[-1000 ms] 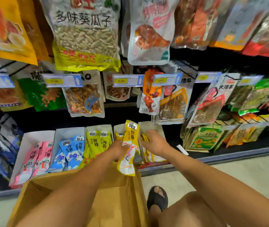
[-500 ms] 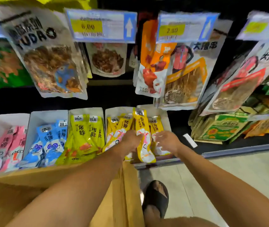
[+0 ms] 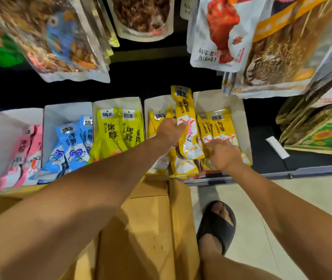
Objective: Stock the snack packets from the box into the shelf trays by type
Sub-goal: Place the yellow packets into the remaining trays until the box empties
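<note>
Head view, left hand [image 3: 169, 132] gripping 烤脖 packet [image 3: 185, 110]

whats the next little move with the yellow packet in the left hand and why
Probably lower the yellow packet down and to the right into the rightmost tray. The left hand pinches it upright in the air, not yet set down, while the right hand rests on the similar yellow packets there, seemingly holding them aside to make room.
</note>
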`<act>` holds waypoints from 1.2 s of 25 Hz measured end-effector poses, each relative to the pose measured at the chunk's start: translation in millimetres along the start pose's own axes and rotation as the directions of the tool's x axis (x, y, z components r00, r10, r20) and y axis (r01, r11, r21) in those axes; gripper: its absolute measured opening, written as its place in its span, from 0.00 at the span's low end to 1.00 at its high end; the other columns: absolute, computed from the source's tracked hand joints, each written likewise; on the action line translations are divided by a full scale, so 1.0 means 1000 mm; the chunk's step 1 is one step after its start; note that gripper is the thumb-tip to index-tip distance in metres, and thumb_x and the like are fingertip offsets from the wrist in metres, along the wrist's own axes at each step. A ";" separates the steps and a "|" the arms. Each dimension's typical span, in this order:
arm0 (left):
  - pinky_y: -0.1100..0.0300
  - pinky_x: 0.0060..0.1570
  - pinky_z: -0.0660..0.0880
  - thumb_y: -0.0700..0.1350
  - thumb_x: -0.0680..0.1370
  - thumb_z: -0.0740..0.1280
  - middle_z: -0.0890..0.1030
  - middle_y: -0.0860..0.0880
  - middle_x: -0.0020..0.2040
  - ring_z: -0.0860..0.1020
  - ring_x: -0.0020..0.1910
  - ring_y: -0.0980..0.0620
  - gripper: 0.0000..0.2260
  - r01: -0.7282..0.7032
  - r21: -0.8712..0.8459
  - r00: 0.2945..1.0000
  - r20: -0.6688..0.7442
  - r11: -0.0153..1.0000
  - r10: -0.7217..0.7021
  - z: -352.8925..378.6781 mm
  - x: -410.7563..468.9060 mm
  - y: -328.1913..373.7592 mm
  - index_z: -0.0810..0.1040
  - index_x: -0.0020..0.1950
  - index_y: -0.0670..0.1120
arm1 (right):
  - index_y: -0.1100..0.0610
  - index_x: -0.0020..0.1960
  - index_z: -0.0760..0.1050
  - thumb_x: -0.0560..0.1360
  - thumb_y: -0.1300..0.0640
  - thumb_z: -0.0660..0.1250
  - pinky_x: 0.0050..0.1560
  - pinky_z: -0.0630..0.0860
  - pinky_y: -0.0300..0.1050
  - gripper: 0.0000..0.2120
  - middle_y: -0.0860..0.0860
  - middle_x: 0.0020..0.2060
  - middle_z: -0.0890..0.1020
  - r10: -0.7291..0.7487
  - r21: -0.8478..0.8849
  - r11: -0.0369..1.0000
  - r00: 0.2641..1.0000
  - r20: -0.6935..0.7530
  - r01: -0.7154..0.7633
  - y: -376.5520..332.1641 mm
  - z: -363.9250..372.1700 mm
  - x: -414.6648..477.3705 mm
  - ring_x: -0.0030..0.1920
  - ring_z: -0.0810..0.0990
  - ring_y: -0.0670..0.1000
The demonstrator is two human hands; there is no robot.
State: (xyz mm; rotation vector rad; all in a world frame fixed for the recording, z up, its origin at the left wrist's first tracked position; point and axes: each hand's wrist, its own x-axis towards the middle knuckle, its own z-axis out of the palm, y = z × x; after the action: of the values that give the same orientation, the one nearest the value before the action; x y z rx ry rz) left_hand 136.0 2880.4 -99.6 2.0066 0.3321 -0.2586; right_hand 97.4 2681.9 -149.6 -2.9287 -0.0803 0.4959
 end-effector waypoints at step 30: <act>0.38 0.46 0.82 0.47 0.82 0.69 0.73 0.45 0.42 0.76 0.41 0.44 0.06 0.016 -0.104 0.995 0.096 0.994 -0.006 -0.025 -0.025 -0.009 0.79 0.50 0.44 | 0.54 0.50 0.81 0.75 0.49 0.72 0.55 0.76 0.48 0.09 0.57 0.55 0.80 0.207 0.541 0.833 0.973 -0.105 -0.119 0.003 0.030 0.021 0.57 0.78 0.56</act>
State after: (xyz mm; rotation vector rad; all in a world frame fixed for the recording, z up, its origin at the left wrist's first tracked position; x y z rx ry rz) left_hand 110.7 2903.9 -88.4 1.8833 0.2906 -0.3363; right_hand 107.5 2685.8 -184.6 -2.4176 0.2882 0.2472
